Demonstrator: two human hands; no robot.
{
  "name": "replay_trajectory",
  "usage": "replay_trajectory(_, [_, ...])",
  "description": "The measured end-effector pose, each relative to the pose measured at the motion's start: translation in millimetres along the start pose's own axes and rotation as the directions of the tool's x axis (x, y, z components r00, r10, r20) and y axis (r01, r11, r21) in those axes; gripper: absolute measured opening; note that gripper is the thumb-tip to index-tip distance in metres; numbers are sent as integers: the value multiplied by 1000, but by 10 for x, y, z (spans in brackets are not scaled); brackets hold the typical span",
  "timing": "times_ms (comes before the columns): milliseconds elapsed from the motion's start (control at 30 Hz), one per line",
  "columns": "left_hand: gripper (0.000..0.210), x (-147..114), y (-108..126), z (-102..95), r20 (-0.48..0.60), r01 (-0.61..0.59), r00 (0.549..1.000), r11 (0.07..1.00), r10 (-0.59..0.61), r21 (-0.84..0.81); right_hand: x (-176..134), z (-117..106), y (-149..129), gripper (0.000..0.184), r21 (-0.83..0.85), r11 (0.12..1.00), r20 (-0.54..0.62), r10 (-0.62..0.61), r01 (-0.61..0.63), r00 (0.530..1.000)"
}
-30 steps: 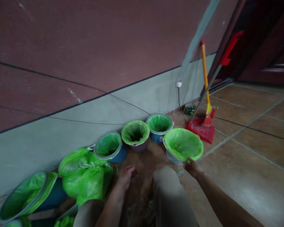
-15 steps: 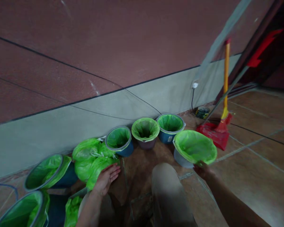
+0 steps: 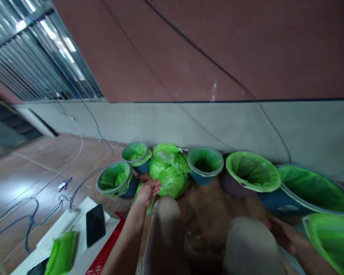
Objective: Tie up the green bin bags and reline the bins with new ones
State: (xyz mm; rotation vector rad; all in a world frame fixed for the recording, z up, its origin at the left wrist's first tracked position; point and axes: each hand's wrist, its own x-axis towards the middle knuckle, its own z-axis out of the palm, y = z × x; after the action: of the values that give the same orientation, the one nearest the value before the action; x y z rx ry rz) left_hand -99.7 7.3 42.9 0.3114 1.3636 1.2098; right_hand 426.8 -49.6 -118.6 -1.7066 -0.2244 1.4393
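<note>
My left hand (image 3: 149,191) is open, palm turned up with fingers loosely stretched. It is beside a pile of tied green plastic bags (image 3: 172,181); I cannot tell if it touches them. My right hand (image 3: 281,231) is low at the right, left of a green-lined bucket (image 3: 332,236) that the frame edge cuts off. Motion blurs its fingers. Along the wall stand a blue bucket (image 3: 205,179), a dark bucket (image 3: 235,185) and another blue bucket (image 3: 286,206), all with green liners. Two more lined buckets (image 3: 127,191) (image 3: 143,167) stand left of the bags.
At lower left a white surface (image 3: 86,204) carries a black phone (image 3: 95,225) and a folded green bag (image 3: 61,252), with a red perforated edge (image 3: 106,248) beside it. Blue cables (image 3: 36,214) cross the tiled floor. My knees (image 3: 167,221) are between my hands.
The view has swung left, bringing in the white surface and cables; the red dustpan has left view. My right hand has come off the rim of the lined bucket. My left hand stays open.
</note>
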Motion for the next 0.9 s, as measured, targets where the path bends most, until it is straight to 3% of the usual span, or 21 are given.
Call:
replay_trajectory(100, [7,129,-7,-429,-67,22,997,996,-28,-88,-120,801,-429,14,-15,999,71,35,-34,997])
replay_trajectory(200, [7,246,-58,-815,-155,28,987,989,-51,-145,-270,1653,-659,17,-105,994,235,39,-15,971])
replay_trajectory(300, [8,378,-99,-1118,-219,22,974,981,-65,-191,-429,2496,-671,12,-250,968,357,92,0,930])
replay_trajectory(400, [7,570,-74,-1290,-253,9,966,980,-59,-198,-574,3285,-545,11,-367,928,459,117,68,881])
replay_trajectory(500, [4,875,64,-1293,-241,10,969,983,-55,-185,-662,3992,-369,7,-453,878,523,120,156,844])
replay_trajectory(633, [22,1470,423,-1091,-203,50,975,980,-91,-195,-668,4758,-168,6,-468,861,584,131,201,801])
replay_trajectory(767, [34,2099,810,-882,-274,4,960,979,-60,-203,-592,5314,-93,6,-469,858,611,145,209,778])
replay_trajectory(900, [39,2547,965,-838,-260,-76,965,974,18,-214,-460,5711,-96,4,-488,844,585,128,222,801])
